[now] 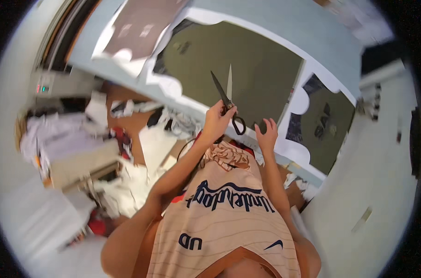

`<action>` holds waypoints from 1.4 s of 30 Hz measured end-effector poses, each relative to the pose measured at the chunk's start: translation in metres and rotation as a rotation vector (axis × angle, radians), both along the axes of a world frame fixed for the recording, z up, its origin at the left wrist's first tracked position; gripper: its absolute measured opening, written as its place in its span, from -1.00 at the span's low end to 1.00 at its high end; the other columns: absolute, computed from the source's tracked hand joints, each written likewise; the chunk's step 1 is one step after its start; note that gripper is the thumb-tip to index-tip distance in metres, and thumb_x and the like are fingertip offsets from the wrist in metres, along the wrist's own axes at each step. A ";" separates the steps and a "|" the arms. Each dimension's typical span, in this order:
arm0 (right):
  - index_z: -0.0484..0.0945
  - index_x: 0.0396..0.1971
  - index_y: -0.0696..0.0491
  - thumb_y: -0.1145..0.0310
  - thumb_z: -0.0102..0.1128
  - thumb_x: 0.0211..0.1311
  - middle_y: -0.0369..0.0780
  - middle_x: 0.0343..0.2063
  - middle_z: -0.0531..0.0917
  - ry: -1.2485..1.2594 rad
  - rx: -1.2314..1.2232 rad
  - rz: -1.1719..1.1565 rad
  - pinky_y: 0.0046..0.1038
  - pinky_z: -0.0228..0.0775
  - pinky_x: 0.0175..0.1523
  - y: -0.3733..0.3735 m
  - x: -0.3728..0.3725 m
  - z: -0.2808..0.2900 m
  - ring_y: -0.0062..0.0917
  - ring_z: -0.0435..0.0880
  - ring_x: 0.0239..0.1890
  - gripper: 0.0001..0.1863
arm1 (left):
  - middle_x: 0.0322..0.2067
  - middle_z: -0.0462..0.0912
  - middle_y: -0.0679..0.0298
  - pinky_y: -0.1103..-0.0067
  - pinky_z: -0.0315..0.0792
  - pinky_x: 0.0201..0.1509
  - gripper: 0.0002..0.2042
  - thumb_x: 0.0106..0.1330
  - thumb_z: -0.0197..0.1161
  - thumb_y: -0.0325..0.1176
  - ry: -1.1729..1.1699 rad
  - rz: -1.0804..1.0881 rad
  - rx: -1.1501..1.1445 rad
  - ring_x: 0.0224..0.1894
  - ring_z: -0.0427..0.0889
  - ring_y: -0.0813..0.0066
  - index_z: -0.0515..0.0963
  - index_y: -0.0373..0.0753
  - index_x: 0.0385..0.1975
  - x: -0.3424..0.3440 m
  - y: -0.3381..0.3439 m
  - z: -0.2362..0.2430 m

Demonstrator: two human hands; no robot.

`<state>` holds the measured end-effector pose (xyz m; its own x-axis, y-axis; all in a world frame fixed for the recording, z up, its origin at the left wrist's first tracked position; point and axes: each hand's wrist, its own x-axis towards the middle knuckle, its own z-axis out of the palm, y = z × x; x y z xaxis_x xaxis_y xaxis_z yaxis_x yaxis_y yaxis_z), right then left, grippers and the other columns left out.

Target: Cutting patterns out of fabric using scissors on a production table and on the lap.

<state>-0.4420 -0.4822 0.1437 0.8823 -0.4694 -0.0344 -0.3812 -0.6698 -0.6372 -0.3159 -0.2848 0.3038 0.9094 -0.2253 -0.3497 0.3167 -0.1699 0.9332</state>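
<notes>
My left hand [215, 120] holds black-handled scissors [221, 87] near the pivot, their blades spread and pointing away from me. They are over a large olive-green printed piece [247, 55] with white borders on the pale blue table [312, 28]. My right hand [266, 134] is apart from the scissors at the table's near edge, fingers spread and slightly curled. A second olive printed piece [333, 143] with dark patches lies to the right, and a brownish-grey printed piece [141, 23] at upper left.
Scraps of white paper or cloth [152, 143] cover much of the brown floor [127, 118] below the table. A heap of pale fabric [57, 134] is at left, beside a device with small lights [43, 88]. A pale wall or panel [381, 199] runs along the right.
</notes>
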 end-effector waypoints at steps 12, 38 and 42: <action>0.46 0.30 0.11 0.08 0.39 0.22 0.09 0.39 0.29 0.152 -0.066 0.633 0.06 0.17 0.42 0.057 0.048 -0.064 0.04 0.24 0.42 -0.30 | -0.56 0.47 0.41 0.66 0.29 -0.60 -0.82 0.48 0.25 -0.28 0.145 0.926 0.113 -0.59 0.39 0.67 0.52 -0.27 -0.26 -0.104 0.176 -0.022; 0.50 0.14 0.20 -0.07 0.42 0.09 0.08 0.12 0.56 0.662 -0.032 0.403 0.00 0.47 0.21 0.280 0.232 -0.075 0.02 0.55 0.20 -0.24 | -0.40 0.69 0.26 0.64 0.40 -0.58 -0.80 0.44 0.26 -0.29 -0.062 1.591 -0.041 -0.58 0.54 0.64 0.53 -0.32 -0.21 -0.233 0.626 0.003; 0.54 0.15 0.26 0.22 0.30 0.30 0.07 0.12 0.61 0.013 -0.408 0.374 -0.16 0.45 0.23 0.417 0.298 -0.069 -0.16 0.61 0.16 -0.47 | -0.37 0.68 0.26 0.66 0.40 -0.56 -0.83 0.47 0.25 -0.30 -0.070 1.749 -0.123 -0.53 0.54 0.65 0.53 -0.30 -0.20 -0.225 0.699 0.003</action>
<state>-0.1438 -0.0656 0.0743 0.9922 -0.1016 0.0727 -0.0760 -0.9526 -0.2947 -0.5410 0.4143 0.3068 0.1020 0.9273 -0.3600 -0.0035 0.3623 0.9321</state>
